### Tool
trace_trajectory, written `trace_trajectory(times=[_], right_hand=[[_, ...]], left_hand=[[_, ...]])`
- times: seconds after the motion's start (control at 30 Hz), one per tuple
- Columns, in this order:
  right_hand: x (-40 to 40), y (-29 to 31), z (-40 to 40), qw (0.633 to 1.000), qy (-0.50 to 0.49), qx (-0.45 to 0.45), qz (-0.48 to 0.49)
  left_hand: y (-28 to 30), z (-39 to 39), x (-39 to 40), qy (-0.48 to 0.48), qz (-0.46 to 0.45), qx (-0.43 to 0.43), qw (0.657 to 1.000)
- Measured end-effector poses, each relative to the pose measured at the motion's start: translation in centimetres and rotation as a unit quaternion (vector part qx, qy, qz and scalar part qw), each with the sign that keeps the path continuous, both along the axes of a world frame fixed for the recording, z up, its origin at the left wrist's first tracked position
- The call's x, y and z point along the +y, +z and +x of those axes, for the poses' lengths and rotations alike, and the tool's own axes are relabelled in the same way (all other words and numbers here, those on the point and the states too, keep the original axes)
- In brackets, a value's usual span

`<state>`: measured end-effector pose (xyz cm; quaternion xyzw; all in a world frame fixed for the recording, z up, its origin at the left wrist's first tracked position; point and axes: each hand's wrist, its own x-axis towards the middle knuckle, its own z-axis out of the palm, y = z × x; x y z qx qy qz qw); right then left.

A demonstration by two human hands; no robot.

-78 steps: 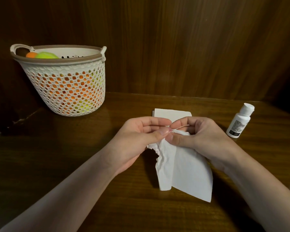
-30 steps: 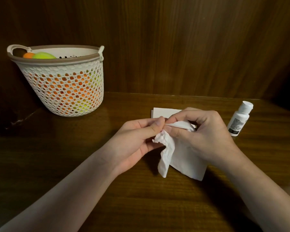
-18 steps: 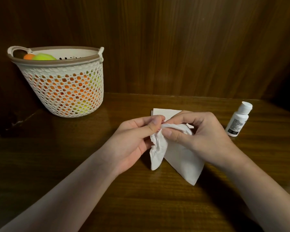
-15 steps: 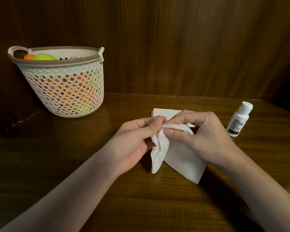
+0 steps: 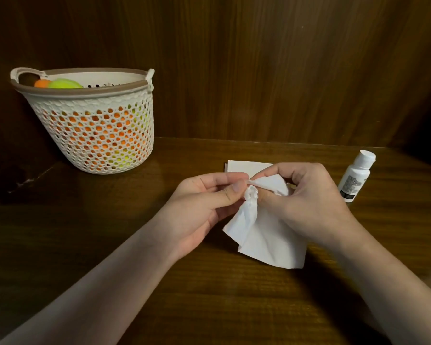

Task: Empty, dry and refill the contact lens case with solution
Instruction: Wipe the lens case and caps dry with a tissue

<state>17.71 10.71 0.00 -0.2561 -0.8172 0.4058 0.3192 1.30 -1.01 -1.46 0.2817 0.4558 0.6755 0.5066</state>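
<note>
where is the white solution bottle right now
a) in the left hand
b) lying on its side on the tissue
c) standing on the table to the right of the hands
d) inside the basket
c: the solution bottle stands capped on the table, right of the right hand, untouched by either hand.

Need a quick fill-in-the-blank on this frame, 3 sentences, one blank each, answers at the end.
1. Both the left hand and the right hand pinch a white ____.
2. The solution bottle stands on the table with its cap ____.
3. The white mesh basket with orange and green balls sits to the person's ____.

Missing words: tissue; on; left
</note>
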Motion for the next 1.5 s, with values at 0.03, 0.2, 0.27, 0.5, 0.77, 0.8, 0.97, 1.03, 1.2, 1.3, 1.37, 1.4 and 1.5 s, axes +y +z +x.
trace_trajectory(times=[0.03,0.2,0.27,0.5,0.77,0.8,0.97,1.03,1.2,1.3,1.37,1.4,1.5], right_hand=[[0.1,0.1,0.0,1.0,0.006,-0.01,0.002],[0.1,0.4,0.2,0.998,0.048,-0.026,-0.009],[0.1,0.4,0.3,0.997,0.066,-0.023,-0.021],[-1.1,-0.3,-0.4,0.995,0.037,0.082,-0.04],[-0.5,-0.2,-0.3,0.998,-0.017,0.051,0.034],[-0.3,-0.1,-0.2,0.999,-0.002,0.03,0.031],[0.8,0.0,0.4,0.998,0.063,-0.005,0.011],[1.3,0.3,0.8,0.995,0.091,0.018,-0.026],[4.5,0.9,2.8,0.994,0.042,0.057,-0.079],[6.2,0.3,3.3,0.995,-0.031,0.047,-0.087],[6.7,0.1,3.2,0.991,-0.062,0.034,-0.118],[6.9,0.1,3.2,0.99,-0.063,0.029,-0.125],[7.5,-0.2,3.3,0.996,-0.059,-0.019,-0.063]], left_hand=[[-0.1,0.0,0.0,0.005,0.003,0.004,1.0],[0.0,0.1,-0.1,0.011,0.004,0.014,1.0],[0.1,0.1,-0.1,0.015,-0.004,0.016,1.0],[0.1,0.3,0.2,-0.011,0.019,-0.03,0.999],[-0.3,-0.2,0.4,0.007,0.028,-0.003,1.0],[-0.3,-0.3,0.4,0.012,0.027,0.0,1.0],[-0.5,-0.5,0.5,0.004,0.033,0.028,0.999],[-0.6,-0.6,0.6,-0.002,0.045,0.032,0.998],[-1.4,-0.8,0.3,0.05,0.025,0.261,0.964],[-2.2,-0.6,0.5,0.073,-0.003,0.426,0.902],[-2.5,-0.3,0.8,0.07,-0.012,0.473,0.878],[-2.5,-0.2,0.9,0.066,-0.014,0.494,0.867],[-2.6,0.0,1.2,0.047,-0.017,0.55,0.834]])
